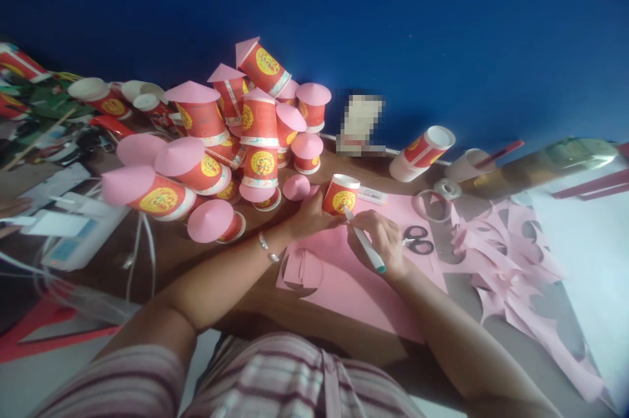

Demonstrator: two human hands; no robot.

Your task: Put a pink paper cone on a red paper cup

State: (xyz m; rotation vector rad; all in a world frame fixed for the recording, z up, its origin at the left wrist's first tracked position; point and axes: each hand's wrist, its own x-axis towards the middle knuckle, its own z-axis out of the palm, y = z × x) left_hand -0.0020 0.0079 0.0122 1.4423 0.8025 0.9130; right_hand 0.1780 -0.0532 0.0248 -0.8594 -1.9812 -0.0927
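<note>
My left hand (310,216) is wrapped round a red paper cup (339,196) with a yellow round emblem and a white rim, its mouth facing up. In my right hand (381,234) is a white marker (367,249) with a green end, and its upper tip meets the cup's side near the emblem. Pink paper sheets (373,300) lie beneath both hands. Black-handled scissors (419,240) rest just right of my right hand, their blades mostly hidden. A small pink paper cone (296,187) stands left of the cup.
Many red cups with pink cone tops (259,166) are piled at the left. Pink paper scraps (506,261) cover the right side, near tape rolls (433,206) and stacked cups (422,152). A white power strip (73,234) with cables sits far left. A blue wall (393,25) stands behind.
</note>
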